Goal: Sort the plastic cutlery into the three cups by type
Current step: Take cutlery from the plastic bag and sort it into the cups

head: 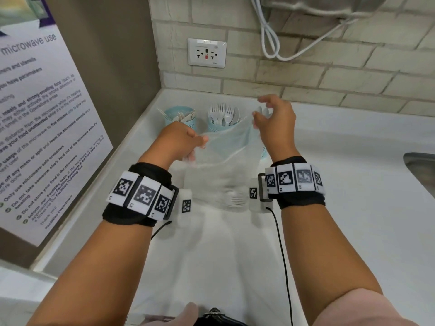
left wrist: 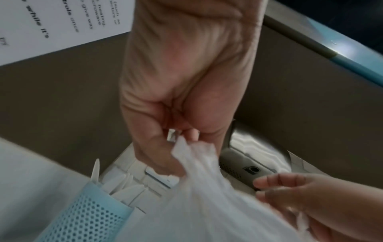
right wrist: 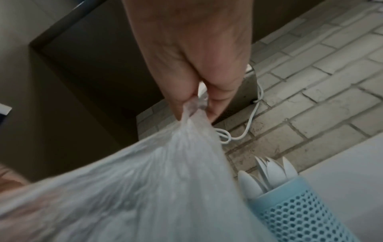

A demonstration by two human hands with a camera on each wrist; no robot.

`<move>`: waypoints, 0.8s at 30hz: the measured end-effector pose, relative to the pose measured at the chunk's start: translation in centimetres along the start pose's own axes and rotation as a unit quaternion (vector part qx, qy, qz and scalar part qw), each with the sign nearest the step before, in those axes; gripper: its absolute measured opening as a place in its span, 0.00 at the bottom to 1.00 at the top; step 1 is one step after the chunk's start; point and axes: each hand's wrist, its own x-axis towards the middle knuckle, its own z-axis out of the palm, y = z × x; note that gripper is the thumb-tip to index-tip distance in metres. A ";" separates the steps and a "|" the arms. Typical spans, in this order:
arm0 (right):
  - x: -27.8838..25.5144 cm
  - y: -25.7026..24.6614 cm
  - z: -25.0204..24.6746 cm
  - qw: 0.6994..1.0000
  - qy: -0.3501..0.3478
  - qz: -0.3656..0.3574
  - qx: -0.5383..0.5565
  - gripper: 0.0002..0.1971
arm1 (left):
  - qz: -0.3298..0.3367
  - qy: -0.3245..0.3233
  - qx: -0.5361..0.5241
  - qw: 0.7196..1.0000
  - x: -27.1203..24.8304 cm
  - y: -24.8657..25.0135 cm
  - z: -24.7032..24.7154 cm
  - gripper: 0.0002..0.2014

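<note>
Both hands hold a clear bag [head: 226,156] above the white tabletop [head: 353,208]. Left hand [head: 181,142] pinches the bag's left edge; right hand [head: 274,118] pinches its right edge, other fingers loosely curled. Some white cutlery [head: 233,198] lies in the bag bottom, blurred. Behind the bag stand three blue perforated cups: left cup [head: 180,118] with knives, middle cup [head: 220,125] with forks, right cup [head: 263,152] mostly hidden, with spoons.
</note>
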 end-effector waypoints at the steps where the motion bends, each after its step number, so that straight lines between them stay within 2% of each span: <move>1: 0.1 -0.1 -0.1 1.000 -0.011 0.000 0.010 0.13 | -0.007 -0.005 0.001 1.000 -0.2 0.2 -0.2 0.14; 2: 0.2 -0.1 -0.2 1.000 -0.027 0.009 -0.005 0.13 | -0.012 -0.006 0.010 1.000 -0.3 0.3 -0.4 0.14; 4: 0.3 0.2 -0.5 0.993 -0.045 0.053 -0.097 0.17 | -0.016 0.009 0.068 0.997 -0.4 0.4 -0.9 0.14; 6: -0.2 -0.6 -1.1 0.974 0.003 0.085 -0.211 0.22 | -0.014 0.032 0.096 0.995 -0.4 0.5 -1.1 0.14; 8: -0.7 -1.8 -1.3 0.961 0.045 0.069 -0.264 0.23 | -0.010 0.043 0.079 0.996 -0.2 0.5 -1.0 0.14; 9: -1.0 -2.3 -1.1 0.958 0.019 0.065 -0.280 0.25 | -0.007 0.046 0.070 0.996 -0.1 0.5 -0.8 0.14; 12: -1.7 -2.6 0.1 0.935 -0.145 0.086 -0.311 0.30 | -0.006 0.071 0.038 0.997 0.3 0.3 -0.2 0.15; 14: -2.2 -2.2 0.9 0.928 -0.195 0.087 -0.304 0.25 | -0.005 0.081 0.021 0.996 0.6 -0.1 -0.1 0.16; 16: -2.2 -1.4 1.5 0.933 -0.200 0.078 -0.288 0.17 | -0.008 0.084 -0.016 0.996 0.7 -0.5 -0.2 0.16; 18: -1.8 -0.5 1.9 0.944 -0.205 0.104 -0.235 0.07 | -0.025 0.063 -0.133 0.989 0.7 -0.8 -0.3 0.12; 20: -1.1 0.2 1.4 0.952 -0.229 0.177 -0.097 0.07 | -0.051 0.050 -0.240 0.968 0.5 -1.3 -0.5 0.08; 22: -0.6 0.6 0.1 0.937 -0.227 0.252 0.091 0.05 | -0.066 0.043 -0.308 0.948 0.4 -1.9 -0.7 0.03; 24: -0.3 1.2 -1.2 0.904 -0.208 0.294 0.228 0.07 | -0.085 0.031 -0.365 0.927 1.0 -2.7 -0.8 0.07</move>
